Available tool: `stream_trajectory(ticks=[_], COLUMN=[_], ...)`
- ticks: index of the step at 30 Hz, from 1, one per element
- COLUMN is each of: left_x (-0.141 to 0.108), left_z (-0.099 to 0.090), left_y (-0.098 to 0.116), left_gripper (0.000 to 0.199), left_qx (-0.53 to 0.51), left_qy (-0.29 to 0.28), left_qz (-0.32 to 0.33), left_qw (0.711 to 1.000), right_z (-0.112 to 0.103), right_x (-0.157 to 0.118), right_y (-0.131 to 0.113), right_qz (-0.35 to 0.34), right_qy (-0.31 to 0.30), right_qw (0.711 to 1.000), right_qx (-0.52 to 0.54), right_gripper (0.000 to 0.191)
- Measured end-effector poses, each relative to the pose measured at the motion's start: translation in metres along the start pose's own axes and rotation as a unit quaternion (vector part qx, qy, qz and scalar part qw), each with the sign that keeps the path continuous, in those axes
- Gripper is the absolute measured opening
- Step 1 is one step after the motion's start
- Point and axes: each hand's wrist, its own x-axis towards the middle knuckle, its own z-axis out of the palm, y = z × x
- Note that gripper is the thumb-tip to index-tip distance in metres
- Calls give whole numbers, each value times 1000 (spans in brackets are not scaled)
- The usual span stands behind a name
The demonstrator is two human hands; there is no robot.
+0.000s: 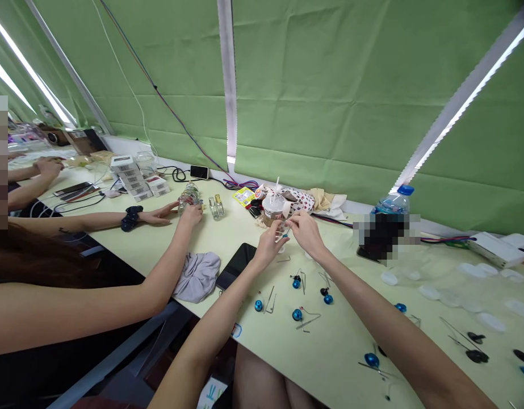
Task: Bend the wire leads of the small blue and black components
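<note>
Thin metal wire (281, 234) with a small blue part, held in the air above the table, just in front of a lidded plastic cup (273, 209). Right hand (306, 233) pinches it at the fingertips; left hand (270, 245) grasps it too, fingers curled. Blue balls on bent wires (296, 283) lie below on the pale green table (342, 352). Further left: black tablet (237, 264), grey cloth (197, 276), small glass bottles (214, 207). A co-worker's hands (190, 215) rest beside those bottles.
</note>
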Motion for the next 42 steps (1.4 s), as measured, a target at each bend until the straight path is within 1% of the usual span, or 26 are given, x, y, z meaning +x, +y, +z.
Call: stream_trajectory(ticks=[2, 4, 5, 6, 7, 8, 10, 11, 13, 17, 21, 24, 27, 30, 34, 36, 38, 40, 42], left_x=[0, 1, 1, 2, 2, 2, 2, 2, 1, -1, -3, -3, -3, -3, -5, -7, -7, -7, -6], left_z=[-1, -4, -5, -6, -7, -8, -10, -11, -12, -12, -12, -13, -14, -13, -9, -7, -5, -4, -4], left_y=[-2, -4, -4, -4, -4, -3, 0, 1, 3, 5, 6, 9, 11, 11, 8, 7, 7, 6, 5], left_gripper=[49, 54, 57, 60, 63, 64, 63, 61, 58, 54, 56, 59, 56, 47, 37, 39, 47, 55, 59], left_qx=[-2, -13, -19, -22, -22, -19, 0, 12, 39, 74, 72, 64, 65, 86, 136, 131, 103, 72, 49], left_qy=[15, 38, 47, 52, 52, 49, 43, 43, 44, 34, 30, 26, 20, 10, -7, -10, -6, 0, 0], left_qz=[-4, -13, -16, -16, -13, -7, 13, 24, 41, 50, 44, 40, 42, 47, 57, 54, 43, 27, 15], left_qw=[1000, 999, 999, 998, 998, 999, 999, 999, 997, 995, 996, 997, 997, 995, 989, 990, 994, 997, 999], right_z=[-1, -4, -6, -7, -7, -6, -1, 3, 11, 22, 28, 29, 25, 11, -21, -37, -50, -57, -56], right_x=[1, -1, -3, -7, -12, -18, -32, -39, -50, -59, -59, -61, -61, -56, -38, -27, -16, -7, 0], right_y=[-2, -3, -4, -4, -4, -3, -1, 0, 3, 9, 13, 17, 20, 25, 28, 24, 16, 4, -8], right_qz=[-18, -30, -27, -20, -14, -11, -17, -22, -30, -39, -44, -48, -43, -27, 3, 17, 32, 33, 15], right_qy=[-17, -6, 1, -10, -45, -100, -228, -268, -308, -338, -338, -326, -306, -277, -227, -195, -157, -131, -118], right_qw=[1000, 999, 999, 1000, 996, 986, 948, 932, 915, 895, 894, 904, 918, 936, 960, 971, 984, 990, 993], right_qx=[15, 29, 18, -19, -73, -132, -224, -242, -258, -290, -292, -274, -247, -215, -166, -140, -79, -25, -22], right_gripper=[23, 29, 33, 35, 35, 33, 26, 22, 22, 30, 31, 29, 26, 20, 15, 13, 10, 7, 11])
